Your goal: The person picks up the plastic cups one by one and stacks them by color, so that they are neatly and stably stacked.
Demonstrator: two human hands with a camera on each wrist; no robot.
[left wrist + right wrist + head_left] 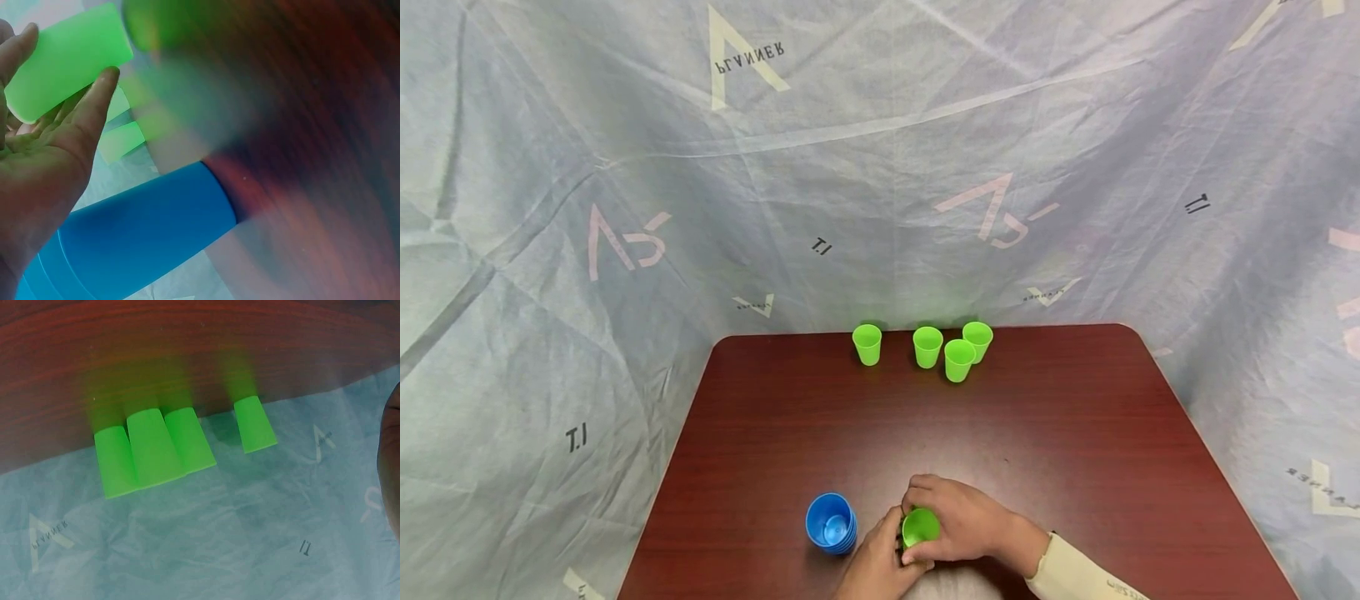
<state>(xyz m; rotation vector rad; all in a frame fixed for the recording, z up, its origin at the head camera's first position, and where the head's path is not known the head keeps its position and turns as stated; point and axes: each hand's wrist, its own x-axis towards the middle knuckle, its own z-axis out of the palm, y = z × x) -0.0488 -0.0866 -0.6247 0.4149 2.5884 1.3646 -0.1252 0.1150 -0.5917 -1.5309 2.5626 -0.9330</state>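
Note:
Both hands are around one green cup [921,527] near the front of the table. My left hand [876,558] grips its left side, with a thumb and fingers along the wall in the left wrist view. From the right, my right hand [966,521] holds it, fingers round the far side and thumb at the near side. The green cup [72,59] has its base close over the tabletop. Just left of the left hand stands a stack of nested blue cups [831,523], open ends up. In the right wrist view only an edge of the right hand [390,456] shows.
Along the back edge of the dark red wooden table [775,417] stand several green cups: one apart on the left [867,346], and a close group [958,361] to its right. A grey printed cloth [880,208] hangs behind and on both sides.

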